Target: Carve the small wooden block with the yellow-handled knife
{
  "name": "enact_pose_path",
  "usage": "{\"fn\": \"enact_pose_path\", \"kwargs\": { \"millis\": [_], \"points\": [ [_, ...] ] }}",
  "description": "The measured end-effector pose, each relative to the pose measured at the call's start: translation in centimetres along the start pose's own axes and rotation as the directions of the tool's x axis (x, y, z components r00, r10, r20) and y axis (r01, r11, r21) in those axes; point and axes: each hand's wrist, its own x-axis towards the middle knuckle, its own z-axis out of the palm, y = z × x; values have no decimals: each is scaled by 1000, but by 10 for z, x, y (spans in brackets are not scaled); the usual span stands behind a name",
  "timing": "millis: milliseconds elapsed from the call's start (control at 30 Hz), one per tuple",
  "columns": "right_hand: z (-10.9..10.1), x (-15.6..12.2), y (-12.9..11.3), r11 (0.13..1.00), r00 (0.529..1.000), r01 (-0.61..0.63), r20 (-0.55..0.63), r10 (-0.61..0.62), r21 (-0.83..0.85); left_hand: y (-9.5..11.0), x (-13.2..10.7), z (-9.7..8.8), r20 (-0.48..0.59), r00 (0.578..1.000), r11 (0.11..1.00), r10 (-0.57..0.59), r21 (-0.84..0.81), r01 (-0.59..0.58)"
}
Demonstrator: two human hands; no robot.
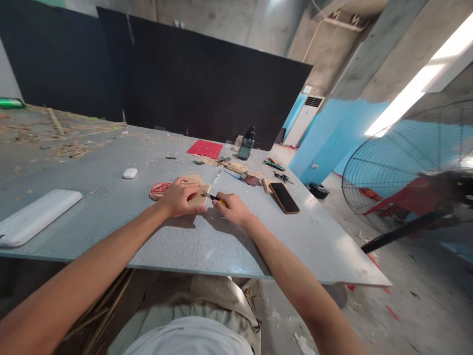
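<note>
My left hand (182, 198) is closed on a pale, thin wooden board (201, 199), steadying it just above or on the grey table (221, 251). Gripped in my right hand (235, 210) is a utility knife (213, 197) with a black and yellow handle. Its blade end meets the board's right part. Beside my left hand lies a round piece with a red printed pattern (159, 191), partly hidden by that hand.
A phone (284, 197) lies to the right, near a dark bottle (246, 144) and a red sheet (205, 148). Wood shavings (79, 147) litter the far left. A white case (129, 173) and a long white object (40, 217) sit leftward. A large fan (410, 172) stands beyond the right edge.
</note>
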Motion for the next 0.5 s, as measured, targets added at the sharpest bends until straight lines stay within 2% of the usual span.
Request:
{"fn": "enact_pose_path", "kwargs": {
  "millis": [100,267,500],
  "points": [
    [-1,0,-4,998,999,34,20,-35,47,2,0,-1,3,1000,1000,11,-4,-11],
    [-3,-1,-11,997,1000,5,30,-7,75,2,-1,0,-4,1000,999,31,-8,-31],
    [-4,0,-2,998,1000,20,8,-21,64,4,-2,-1,-10,997,997,71,-4,-71]
  ]
}}
